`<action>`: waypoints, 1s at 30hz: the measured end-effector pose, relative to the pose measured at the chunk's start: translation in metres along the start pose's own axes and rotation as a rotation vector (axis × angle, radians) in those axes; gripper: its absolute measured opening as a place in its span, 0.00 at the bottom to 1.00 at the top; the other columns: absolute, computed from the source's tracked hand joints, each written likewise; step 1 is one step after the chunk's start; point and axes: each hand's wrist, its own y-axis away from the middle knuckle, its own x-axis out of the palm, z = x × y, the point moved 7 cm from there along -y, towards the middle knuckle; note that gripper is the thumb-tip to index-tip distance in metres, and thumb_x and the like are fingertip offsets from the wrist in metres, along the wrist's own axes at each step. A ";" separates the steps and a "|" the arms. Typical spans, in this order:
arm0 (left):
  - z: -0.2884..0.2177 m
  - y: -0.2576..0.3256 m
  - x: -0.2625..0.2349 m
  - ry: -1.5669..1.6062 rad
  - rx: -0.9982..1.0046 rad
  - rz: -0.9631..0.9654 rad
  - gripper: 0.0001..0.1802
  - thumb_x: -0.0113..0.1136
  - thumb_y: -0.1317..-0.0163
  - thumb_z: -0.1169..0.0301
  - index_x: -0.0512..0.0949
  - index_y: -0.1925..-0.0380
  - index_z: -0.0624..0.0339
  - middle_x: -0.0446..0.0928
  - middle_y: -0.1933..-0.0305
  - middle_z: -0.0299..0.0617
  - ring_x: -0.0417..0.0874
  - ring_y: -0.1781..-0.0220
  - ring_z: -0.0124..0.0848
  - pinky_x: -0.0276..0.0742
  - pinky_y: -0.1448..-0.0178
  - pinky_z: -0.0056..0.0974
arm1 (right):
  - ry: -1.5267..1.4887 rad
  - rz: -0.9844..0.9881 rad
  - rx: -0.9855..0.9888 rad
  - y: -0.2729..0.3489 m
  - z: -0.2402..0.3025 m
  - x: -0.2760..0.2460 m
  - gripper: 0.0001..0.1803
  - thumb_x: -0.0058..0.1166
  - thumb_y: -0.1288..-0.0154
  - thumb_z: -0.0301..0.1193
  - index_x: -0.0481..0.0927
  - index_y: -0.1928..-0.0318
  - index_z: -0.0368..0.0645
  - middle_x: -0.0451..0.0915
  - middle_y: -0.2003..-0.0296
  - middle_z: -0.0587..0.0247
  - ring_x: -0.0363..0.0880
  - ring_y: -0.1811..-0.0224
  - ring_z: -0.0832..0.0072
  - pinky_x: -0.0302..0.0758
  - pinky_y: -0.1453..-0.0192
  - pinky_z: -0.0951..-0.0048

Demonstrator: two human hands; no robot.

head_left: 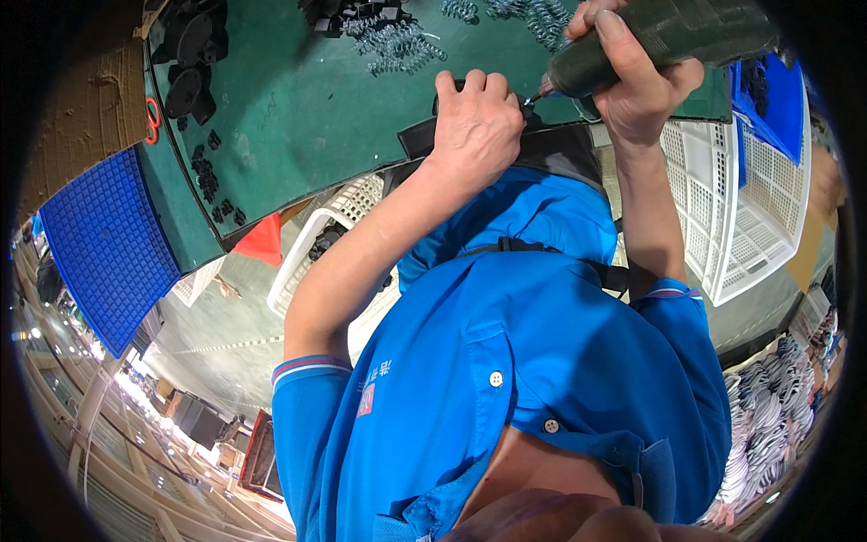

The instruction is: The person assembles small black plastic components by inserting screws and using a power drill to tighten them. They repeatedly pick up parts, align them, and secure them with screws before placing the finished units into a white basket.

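My right hand point(637, 86) is wrapped around a dark green power screwdriver point(587, 65), which lies nearly level. The screwdriver's tip points left and meets a small screw or fitting beside my left fingers; the exact contact is too small to make out. My left hand point(477, 126) is closed over a black plastic part point(418, 139) at the near edge of the green table point(298, 117), pressing it there. Most of that part is hidden under the hand. Beyond the left hand lies a pile of metal coil springs point(397, 47).
More springs point(542, 20) and black pieces point(352, 14) lie at the far side. Larger black parts point(190, 95), small black clips point(206, 176) and red-handled scissors point(153, 120) are at left. White baskets point(713, 199) and a blue bin point(786, 108) stand right, a white basket point(307, 244) below.
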 end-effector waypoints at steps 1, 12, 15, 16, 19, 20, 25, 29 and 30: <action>0.000 0.000 0.000 0.003 0.000 0.001 0.14 0.67 0.48 0.60 0.83 0.68 0.57 0.75 0.63 0.38 0.75 0.55 0.38 0.64 0.51 0.49 | 0.010 0.000 -0.014 0.000 -0.001 0.000 0.25 0.62 0.48 0.23 0.75 0.47 0.29 0.80 0.66 0.66 0.77 0.67 0.79 0.74 0.58 0.76; 0.000 0.001 -0.002 0.005 -0.001 -0.018 0.14 0.67 0.47 0.59 0.83 0.68 0.57 0.75 0.63 0.39 0.75 0.56 0.38 0.64 0.51 0.48 | 0.046 -0.063 -0.014 0.003 0.009 0.006 0.26 0.60 0.48 0.19 0.73 0.46 0.29 0.79 0.65 0.62 0.78 0.68 0.77 0.75 0.62 0.76; -0.001 0.000 -0.003 0.007 0.001 -0.019 0.14 0.67 0.47 0.59 0.83 0.68 0.57 0.75 0.63 0.39 0.75 0.55 0.38 0.64 0.52 0.48 | 0.096 -0.058 -0.012 0.003 0.006 0.004 0.28 0.62 0.48 0.20 0.72 0.44 0.32 0.79 0.60 0.61 0.78 0.67 0.77 0.76 0.61 0.75; -0.001 0.000 -0.003 0.008 0.003 -0.023 0.14 0.67 0.47 0.60 0.83 0.68 0.57 0.75 0.63 0.39 0.75 0.55 0.38 0.64 0.52 0.48 | 0.138 -0.101 -0.062 0.004 0.005 0.007 0.28 0.62 0.48 0.21 0.72 0.44 0.33 0.78 0.59 0.61 0.78 0.66 0.76 0.76 0.61 0.75; -0.001 0.000 -0.003 0.024 -0.007 -0.026 0.14 0.66 0.47 0.60 0.83 0.67 0.57 0.75 0.63 0.39 0.75 0.55 0.38 0.64 0.52 0.48 | 0.068 -0.024 -0.012 0.006 0.001 0.007 0.29 0.64 0.48 0.23 0.72 0.43 0.34 0.78 0.57 0.61 0.78 0.65 0.74 0.76 0.59 0.74; -0.001 0.000 -0.003 0.021 -0.007 -0.026 0.14 0.66 0.47 0.60 0.83 0.68 0.57 0.75 0.63 0.39 0.75 0.55 0.38 0.64 0.52 0.48 | 0.056 -0.011 -0.005 0.005 0.002 0.007 0.28 0.63 0.48 0.23 0.72 0.44 0.34 0.78 0.57 0.61 0.78 0.65 0.74 0.76 0.59 0.73; -0.002 0.000 0.000 -0.001 -0.006 -0.026 0.14 0.66 0.47 0.60 0.82 0.67 0.58 0.75 0.64 0.40 0.75 0.56 0.38 0.64 0.51 0.49 | 0.030 0.013 0.002 0.008 0.005 0.010 0.26 0.61 0.45 0.24 0.73 0.45 0.33 0.78 0.59 0.59 0.78 0.64 0.71 0.76 0.59 0.71; -0.002 0.001 0.003 0.006 -0.019 -0.033 0.15 0.67 0.47 0.59 0.82 0.66 0.58 0.75 0.64 0.40 0.75 0.56 0.38 0.64 0.51 0.49 | 0.008 0.023 0.011 0.010 0.006 0.014 0.24 0.60 0.44 0.25 0.73 0.46 0.33 0.78 0.60 0.57 0.78 0.63 0.69 0.76 0.58 0.69; -0.002 0.002 0.001 0.009 -0.016 -0.031 0.15 0.67 0.47 0.59 0.82 0.65 0.58 0.75 0.64 0.40 0.75 0.56 0.39 0.63 0.51 0.49 | 0.003 0.022 0.007 0.010 0.007 0.014 0.24 0.59 0.43 0.26 0.73 0.46 0.32 0.78 0.60 0.57 0.78 0.63 0.69 0.76 0.58 0.69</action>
